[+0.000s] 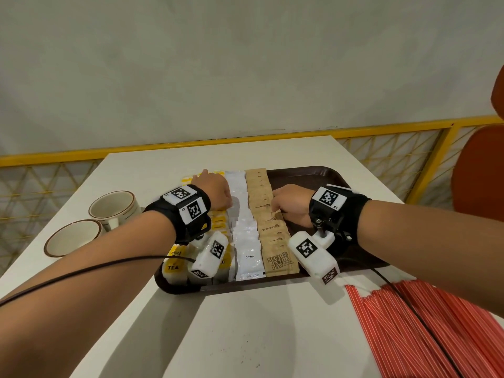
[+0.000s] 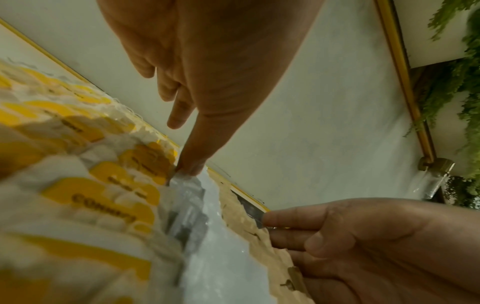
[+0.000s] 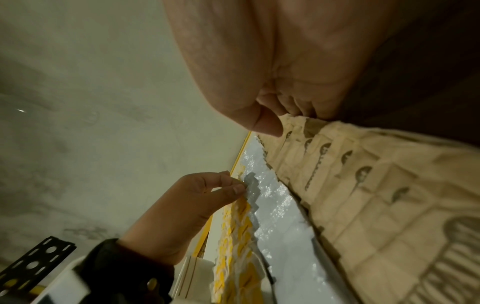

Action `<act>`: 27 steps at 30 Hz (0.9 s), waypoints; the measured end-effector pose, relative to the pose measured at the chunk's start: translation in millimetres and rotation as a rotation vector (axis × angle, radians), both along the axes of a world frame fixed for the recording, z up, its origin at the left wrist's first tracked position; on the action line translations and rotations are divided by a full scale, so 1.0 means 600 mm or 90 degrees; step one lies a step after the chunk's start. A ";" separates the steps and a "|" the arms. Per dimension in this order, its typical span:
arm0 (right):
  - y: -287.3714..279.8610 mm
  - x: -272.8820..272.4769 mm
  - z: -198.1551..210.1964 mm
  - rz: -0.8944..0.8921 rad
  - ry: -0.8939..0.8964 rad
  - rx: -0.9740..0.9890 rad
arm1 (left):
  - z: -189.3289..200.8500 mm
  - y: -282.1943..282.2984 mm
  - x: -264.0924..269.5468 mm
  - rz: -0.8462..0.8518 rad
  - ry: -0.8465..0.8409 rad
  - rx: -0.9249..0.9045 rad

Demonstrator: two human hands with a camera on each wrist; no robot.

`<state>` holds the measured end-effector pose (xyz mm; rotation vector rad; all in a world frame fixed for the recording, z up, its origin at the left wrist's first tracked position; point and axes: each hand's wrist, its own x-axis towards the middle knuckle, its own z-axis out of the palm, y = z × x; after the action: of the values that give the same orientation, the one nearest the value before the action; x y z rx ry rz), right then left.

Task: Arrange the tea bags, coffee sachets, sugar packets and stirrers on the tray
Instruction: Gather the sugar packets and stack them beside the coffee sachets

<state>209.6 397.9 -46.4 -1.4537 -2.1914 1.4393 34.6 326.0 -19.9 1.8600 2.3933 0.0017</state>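
Note:
Three rows lie on the dark brown tray point(image 1: 313, 175): yellow tea bags point(image 1: 174, 264) on the left, white coffee sachets point(image 1: 248, 257) in the middle, brown sugar packets point(image 1: 279, 261) on the right. My left hand point(image 1: 228, 205) hovers over the tea bags point(image 2: 103, 185). One straight digit presses the left edge of the coffee sachets point(image 2: 215, 257), and the other fingers curl loosely. My right hand point(image 1: 276, 210) rests against the right edge of the sugar packets point(image 3: 363, 185), thumb above them. Neither hand lifts anything. Red stirrers point(image 1: 425, 323) lie on the table, off the tray.
Two cream cups point(image 1: 113, 207) point(image 1: 73, 237) stand left of the tray on the white table point(image 1: 245, 323). The tray's right part is bare. A yellow railing point(image 1: 163, 147) runs behind the table, and an orange chair point(image 1: 480, 170) stands at the right.

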 end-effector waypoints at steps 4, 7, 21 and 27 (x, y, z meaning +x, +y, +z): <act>0.005 0.000 -0.004 0.003 -0.004 -0.002 | 0.000 0.004 0.003 -0.019 0.017 0.016; 0.002 0.000 0.000 0.004 -0.012 -0.006 | 0.000 0.008 0.005 -0.022 0.017 0.020; -0.073 0.011 0.032 0.008 0.059 -0.045 | 0.023 -0.031 -0.002 -0.002 -0.136 0.060; -0.110 -0.012 0.030 0.063 0.026 -0.029 | 0.017 -0.044 0.006 -0.005 -0.173 0.057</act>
<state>202.4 332.1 -28.5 -1.3340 -2.2503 1.5450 38.2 299.5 -9.4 1.7734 2.2337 0.3443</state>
